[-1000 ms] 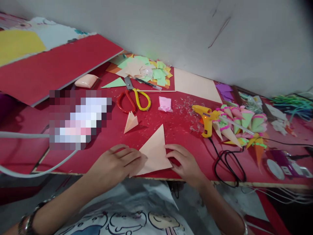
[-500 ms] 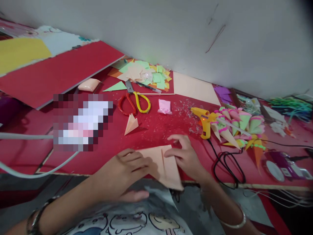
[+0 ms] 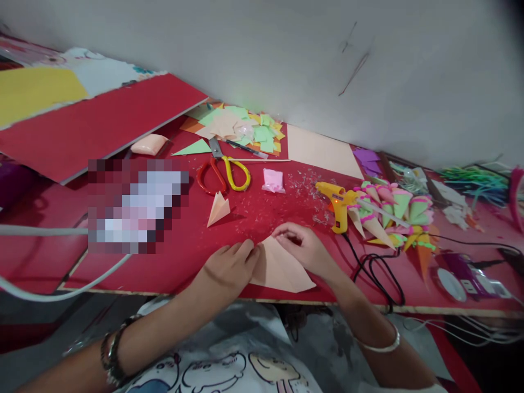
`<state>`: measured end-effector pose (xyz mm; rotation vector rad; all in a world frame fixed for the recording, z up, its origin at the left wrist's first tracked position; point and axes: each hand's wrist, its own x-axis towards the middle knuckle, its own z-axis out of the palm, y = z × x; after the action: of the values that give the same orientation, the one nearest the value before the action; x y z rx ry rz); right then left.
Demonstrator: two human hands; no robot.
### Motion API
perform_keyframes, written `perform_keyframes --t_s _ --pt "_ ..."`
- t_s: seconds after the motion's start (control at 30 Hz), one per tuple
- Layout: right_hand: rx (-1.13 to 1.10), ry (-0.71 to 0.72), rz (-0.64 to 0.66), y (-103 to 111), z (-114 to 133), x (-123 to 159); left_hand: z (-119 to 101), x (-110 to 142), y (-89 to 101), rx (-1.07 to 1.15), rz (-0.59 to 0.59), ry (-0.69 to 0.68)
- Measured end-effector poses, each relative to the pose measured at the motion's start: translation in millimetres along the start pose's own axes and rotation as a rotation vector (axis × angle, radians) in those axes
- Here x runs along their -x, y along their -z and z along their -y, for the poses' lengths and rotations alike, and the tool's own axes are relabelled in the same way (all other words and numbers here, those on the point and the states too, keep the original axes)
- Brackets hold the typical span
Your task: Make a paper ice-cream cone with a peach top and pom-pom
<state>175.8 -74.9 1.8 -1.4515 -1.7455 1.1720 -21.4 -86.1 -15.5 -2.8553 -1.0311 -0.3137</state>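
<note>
A folded piece of peach paper (image 3: 282,270) lies at the table's front edge, between my hands. My left hand (image 3: 233,267) is closed on its left side, fingertips pinched at the upper left edge. My right hand (image 3: 301,245) has its fingers curled together at the paper's top corner, the thumb hidden in part. Beyond my left hand sits a small folded peach paper piece (image 3: 219,210) with pointed tips. Behind it rest scissors (image 3: 223,169) with one red and one yellow handle loop.
A yellow glue gun (image 3: 338,204) with a black cord stands to the right, beside several decorated paper cones (image 3: 393,207). A pink packet (image 3: 273,180), paper scraps (image 3: 245,128) and a peach sheet (image 3: 321,150) lie farther back. A red board (image 3: 110,120) slants at left, near a pixelated device (image 3: 139,207).
The peach paper has been turned round, so its broad edge now faces me. Both hands have shifted to its far edge, the left moving right and farther from me.
</note>
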Motion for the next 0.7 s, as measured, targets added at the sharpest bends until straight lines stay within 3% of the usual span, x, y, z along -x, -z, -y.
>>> perform_keyframes --t_s 0.1,0.27,0.43,0.7 --pt "0.034 -0.047 -0.044 -8 -3 4 -6 -2 -2.1 -0.023 0.069 0.04" --pt "0.281 -0.072 -0.18 -19 -3 12 -12 -7 -5.1 -0.011 0.164 0.077" --pt "0.473 -0.034 -0.265 -29 0 19 -15 -6 -2.2 -0.082 0.171 0.035" --pt "0.496 -0.081 -0.338 -24 -9 29 -18 -8 1.1 -0.14 0.165 0.007"
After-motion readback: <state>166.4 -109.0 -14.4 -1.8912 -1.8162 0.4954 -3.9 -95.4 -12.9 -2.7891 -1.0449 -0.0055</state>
